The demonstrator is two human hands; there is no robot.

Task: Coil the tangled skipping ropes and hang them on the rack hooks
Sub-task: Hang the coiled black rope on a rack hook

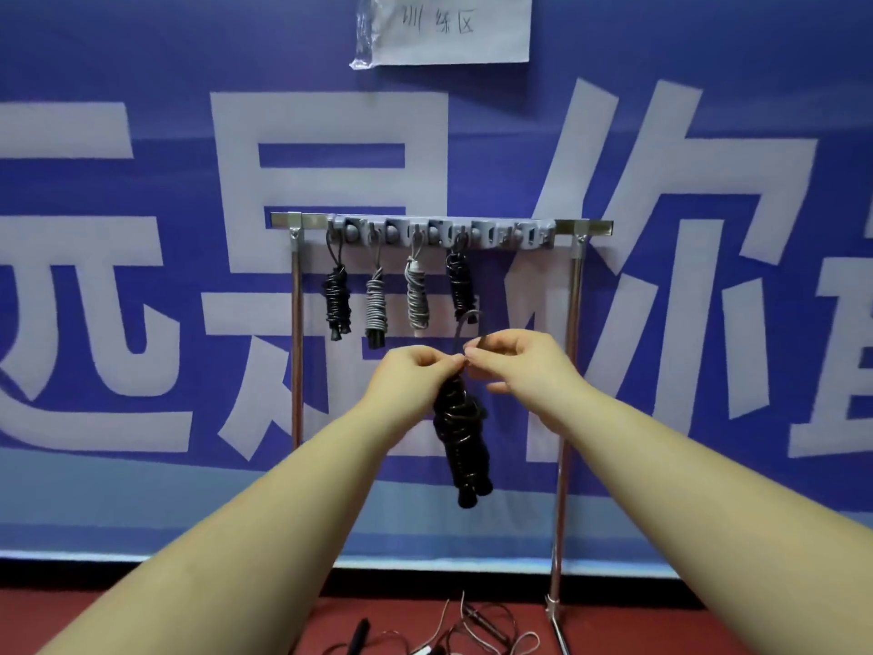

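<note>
A black coiled skipping rope (462, 437) hangs from both my hands in front of the rack. My left hand (415, 373) pinches its top end. My right hand (517, 361) pinches the small loop (465, 326) that sticks up above the coil. The grey hook strip (439, 234) on the metal rack carries several coiled ropes: a black one (336, 300) at the left, two grey ones (376, 302) (417, 295), and another black one (459, 283). The hooks to the right of them hold nothing.
Tangled ropes with handles (453, 631) lie on the red floor below the rack. The rack's right leg (562, 442) and left leg (296, 352) stand before a blue banner. A white paper sign (453, 26) is taped above.
</note>
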